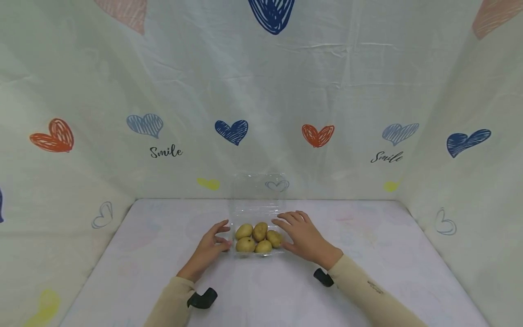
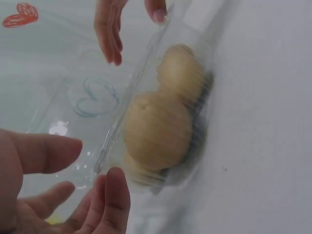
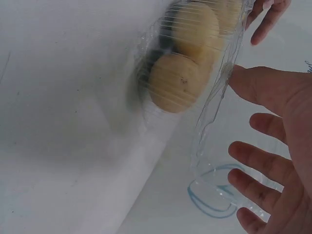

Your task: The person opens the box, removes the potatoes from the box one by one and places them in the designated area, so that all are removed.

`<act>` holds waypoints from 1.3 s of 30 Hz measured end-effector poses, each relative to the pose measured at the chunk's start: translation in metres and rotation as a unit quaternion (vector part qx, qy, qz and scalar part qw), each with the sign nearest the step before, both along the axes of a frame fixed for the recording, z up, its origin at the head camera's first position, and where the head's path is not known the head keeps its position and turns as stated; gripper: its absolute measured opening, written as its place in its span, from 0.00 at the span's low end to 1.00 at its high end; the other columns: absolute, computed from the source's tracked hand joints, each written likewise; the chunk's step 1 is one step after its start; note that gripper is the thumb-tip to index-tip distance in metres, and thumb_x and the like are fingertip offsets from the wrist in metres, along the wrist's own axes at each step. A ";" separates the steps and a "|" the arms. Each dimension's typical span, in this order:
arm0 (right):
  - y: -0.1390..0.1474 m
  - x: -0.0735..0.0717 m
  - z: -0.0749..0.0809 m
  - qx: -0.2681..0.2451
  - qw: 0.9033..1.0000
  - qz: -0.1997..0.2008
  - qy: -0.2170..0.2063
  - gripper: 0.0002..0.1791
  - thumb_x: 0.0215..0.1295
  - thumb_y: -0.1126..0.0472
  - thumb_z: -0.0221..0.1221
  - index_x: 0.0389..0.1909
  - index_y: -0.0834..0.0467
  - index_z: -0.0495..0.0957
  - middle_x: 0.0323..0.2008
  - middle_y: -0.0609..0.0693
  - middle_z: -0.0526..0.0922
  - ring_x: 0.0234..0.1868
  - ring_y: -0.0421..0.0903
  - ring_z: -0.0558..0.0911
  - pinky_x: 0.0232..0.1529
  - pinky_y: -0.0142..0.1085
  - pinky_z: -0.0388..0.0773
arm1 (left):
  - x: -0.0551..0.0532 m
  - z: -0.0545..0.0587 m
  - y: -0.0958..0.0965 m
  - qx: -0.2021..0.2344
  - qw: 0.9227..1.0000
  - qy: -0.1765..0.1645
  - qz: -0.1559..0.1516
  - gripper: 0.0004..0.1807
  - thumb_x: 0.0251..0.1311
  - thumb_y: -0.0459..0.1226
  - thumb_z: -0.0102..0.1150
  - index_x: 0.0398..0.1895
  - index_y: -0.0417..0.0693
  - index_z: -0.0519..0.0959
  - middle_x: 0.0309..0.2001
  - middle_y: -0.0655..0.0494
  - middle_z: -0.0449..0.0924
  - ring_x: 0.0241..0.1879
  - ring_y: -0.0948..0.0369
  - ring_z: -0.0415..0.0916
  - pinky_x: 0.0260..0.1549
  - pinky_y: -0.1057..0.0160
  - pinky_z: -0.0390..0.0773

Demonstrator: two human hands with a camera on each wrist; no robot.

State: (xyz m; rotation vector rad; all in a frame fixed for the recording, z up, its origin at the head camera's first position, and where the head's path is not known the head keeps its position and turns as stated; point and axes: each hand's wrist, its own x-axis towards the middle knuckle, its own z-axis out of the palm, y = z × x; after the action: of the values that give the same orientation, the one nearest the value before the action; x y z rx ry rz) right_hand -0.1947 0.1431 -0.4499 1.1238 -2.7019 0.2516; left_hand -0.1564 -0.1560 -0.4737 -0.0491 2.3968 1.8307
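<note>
A clear plastic clamshell box [image 1: 258,255] stands on the table with several yellowish potatoes [image 1: 245,245] in its tray. Its transparent lid [image 1: 255,193] is raised at the back. My left hand [image 1: 207,247] is beside the tray's left end, fingers relaxed and spread around that corner, gripping nothing. On the opposite side my right hand [image 1: 307,240] hovers over the right end, fingers loosely extended. In the right wrist view its thumb [image 3: 258,87] lies right at the rim. Ribbed walls show the potatoes [image 2: 158,129] through them in the left wrist view.
A white cloth covers the table [image 1: 261,295]. Behind it hangs a pale curtain [image 1: 265,91] printed with hearts and the word Smile, and similar fabric encloses both sides. Black camera mounts [image 1: 203,299] sit at both wrists.
</note>
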 end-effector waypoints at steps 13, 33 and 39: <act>-0.016 -0.008 0.000 0.028 0.999 0.028 0.015 0.29 0.53 0.57 0.81 0.57 0.55 0.85 0.55 0.51 0.85 0.59 0.54 0.80 0.67 0.54 0.71 | -0.002 -0.007 0.008 0.065 0.997 -0.023 0.041 0.38 0.60 0.18 0.59 0.76 0.36 0.66 0.65 0.31 0.73 0.40 0.57 0.77 0.40 0.63 0.81; -0.034 -0.017 -0.005 0.093 0.994 0.031 0.052 0.08 0.58 0.58 0.77 0.39 0.50 0.90 0.38 0.46 0.89 0.47 0.49 0.84 0.64 0.52 0.75 | -0.001 -0.009 0.008 0.096 0.994 -0.026 0.045 0.37 0.60 0.16 0.57 0.75 0.35 0.67 0.64 0.31 0.73 0.40 0.55 0.78 0.38 0.64 0.83; -0.040 -0.018 -0.002 0.115 0.993 0.025 0.029 0.04 0.63 0.61 0.73 0.38 0.50 0.90 0.36 0.44 0.90 0.45 0.49 0.84 0.66 0.56 0.73 | -0.001 -0.010 0.007 0.099 0.993 -0.028 0.049 0.37 0.60 0.15 0.57 0.75 0.36 0.68 0.64 0.32 0.73 0.41 0.53 0.78 0.39 0.63 0.83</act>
State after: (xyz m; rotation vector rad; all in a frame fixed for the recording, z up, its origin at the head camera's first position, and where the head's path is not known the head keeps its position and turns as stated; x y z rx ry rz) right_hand -0.2132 0.1035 -0.4521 1.2401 -2.7065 -0.0861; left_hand -0.1573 -0.1487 -0.4833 -0.2006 2.2002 2.0715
